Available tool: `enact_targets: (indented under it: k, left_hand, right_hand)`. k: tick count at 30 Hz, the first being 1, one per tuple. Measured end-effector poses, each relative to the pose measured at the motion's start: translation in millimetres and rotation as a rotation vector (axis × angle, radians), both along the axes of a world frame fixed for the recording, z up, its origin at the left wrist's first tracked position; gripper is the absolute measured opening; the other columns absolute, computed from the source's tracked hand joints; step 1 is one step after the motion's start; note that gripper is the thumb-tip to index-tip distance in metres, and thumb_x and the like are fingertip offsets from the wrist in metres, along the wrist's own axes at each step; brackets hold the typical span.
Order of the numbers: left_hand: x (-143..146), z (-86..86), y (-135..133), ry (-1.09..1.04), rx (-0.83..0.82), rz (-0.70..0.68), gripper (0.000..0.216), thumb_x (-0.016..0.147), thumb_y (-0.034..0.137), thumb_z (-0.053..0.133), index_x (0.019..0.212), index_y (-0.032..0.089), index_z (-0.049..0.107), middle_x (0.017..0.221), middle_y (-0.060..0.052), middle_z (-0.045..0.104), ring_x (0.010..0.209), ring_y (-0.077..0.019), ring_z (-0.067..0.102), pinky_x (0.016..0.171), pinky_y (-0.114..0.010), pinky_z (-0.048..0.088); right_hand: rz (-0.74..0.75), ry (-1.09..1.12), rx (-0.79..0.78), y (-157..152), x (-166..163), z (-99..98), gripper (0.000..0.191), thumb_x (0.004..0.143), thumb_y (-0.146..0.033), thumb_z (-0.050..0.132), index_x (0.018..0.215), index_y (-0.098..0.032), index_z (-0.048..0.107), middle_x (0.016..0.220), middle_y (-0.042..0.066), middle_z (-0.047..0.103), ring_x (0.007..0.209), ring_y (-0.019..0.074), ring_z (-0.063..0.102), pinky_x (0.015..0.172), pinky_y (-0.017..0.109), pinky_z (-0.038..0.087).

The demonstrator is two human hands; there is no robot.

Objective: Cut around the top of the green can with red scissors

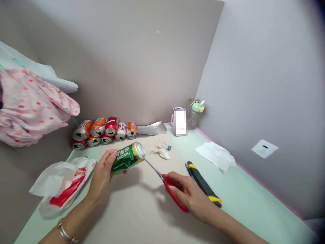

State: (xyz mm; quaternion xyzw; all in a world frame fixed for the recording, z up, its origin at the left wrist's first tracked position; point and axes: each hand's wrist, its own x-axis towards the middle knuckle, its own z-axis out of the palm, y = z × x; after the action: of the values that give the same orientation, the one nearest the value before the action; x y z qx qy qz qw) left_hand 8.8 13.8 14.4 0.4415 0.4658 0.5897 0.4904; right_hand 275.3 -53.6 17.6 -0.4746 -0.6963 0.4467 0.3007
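A green Tsingtao beer can (pixel 127 159) is tilted in the air, its silver end turned to the right. Around its left side my left hand (pixel 105 171) is closed. My right hand (pixel 184 189) grips the red handles of a pair of scissors (pixel 175 197). The blades look closed together, and their tip meets the rim of the can's end; whether it has gone into the metal I cannot tell. A black and yellow utility knife (pixel 204 184) lies on the table just right of my right hand.
Several empty drink cans (pixel 111 127) lie stacked against the wall, beside a cut silver metal sheet (pixel 151 128). Crumpled tissue (pixel 162 151), a white paper (pixel 215 155), a tissue pack (pixel 72 183) and a green-lidded bottle (pixel 196 115) are around the table. Pink dotted cloth (pixel 35 105) hangs at left.
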Motion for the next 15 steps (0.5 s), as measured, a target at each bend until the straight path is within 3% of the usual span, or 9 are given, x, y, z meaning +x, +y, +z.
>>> enact_targets:
  k: [4,8,10,12,15]
  left_hand:
    - [-7.5,-6.7,0.5,0.145,0.065,0.069,0.036,0.089,0.052,0.062,0.109,0.023,0.064,0.102,-0.001,0.066,0.078,-0.0185,0.064,0.068,-0.027,0.056]
    - [-10.5,-5.9,-4.6,0.389,0.317,0.186,0.034,0.08,0.041,0.074,0.108,0.024,0.066,0.115,-0.003,0.064,0.109,-0.0244,0.059,0.098,-0.031,0.047]
    - [-9.1,-2.8,-6.2,0.396,0.377,0.188,0.038,0.072,0.033,0.082,0.106,0.025,0.068,0.118,-0.002,0.064,0.117,-0.0245,0.056,0.105,-0.029,0.042]
    - [-7.9,-0.4,-3.9,0.22,0.23,0.17,0.035,0.071,0.031,0.083,0.103,0.025,0.07,0.117,0.0,0.065,0.114,-0.0226,0.058,0.098,-0.024,0.047]
    - [-8.7,0.0,6.2,-0.044,-0.064,0.12,0.024,0.086,0.04,0.067,0.103,0.022,0.069,0.109,-0.002,0.069,0.092,-0.0209,0.066,0.068,-0.024,0.056]
  right_hand:
    - [-0.026,-0.042,-0.013,0.2,0.6,-0.5,0.02,0.097,-0.034,0.05,0.095,-0.017,0.06,0.081,0.001,0.06,0.07,0.0156,0.048,0.063,0.027,0.035]
    - [-0.062,-0.105,-0.035,4.9,3.1,-6.0,0.021,0.097,-0.033,0.05,0.085,-0.018,0.058,0.074,-0.001,0.057,0.067,0.0148,0.046,0.059,0.027,0.032]
    - [-0.071,-0.115,-0.043,7.6,4.4,-8.1,0.021,0.095,-0.033,0.052,0.082,-0.017,0.058,0.073,-0.001,0.056,0.066,0.0146,0.045,0.059,0.027,0.031]
    - [-0.061,-0.108,-0.045,9.0,4.8,-8.0,0.02,0.095,-0.032,0.053,0.082,-0.017,0.058,0.074,-0.001,0.056,0.067,0.0142,0.044,0.059,0.026,0.031]
    - [-0.009,-0.036,-0.072,7.6,3.3,-4.7,0.018,0.096,-0.032,0.052,0.086,-0.018,0.057,0.077,-0.002,0.055,0.068,0.0134,0.045,0.059,0.024,0.033]
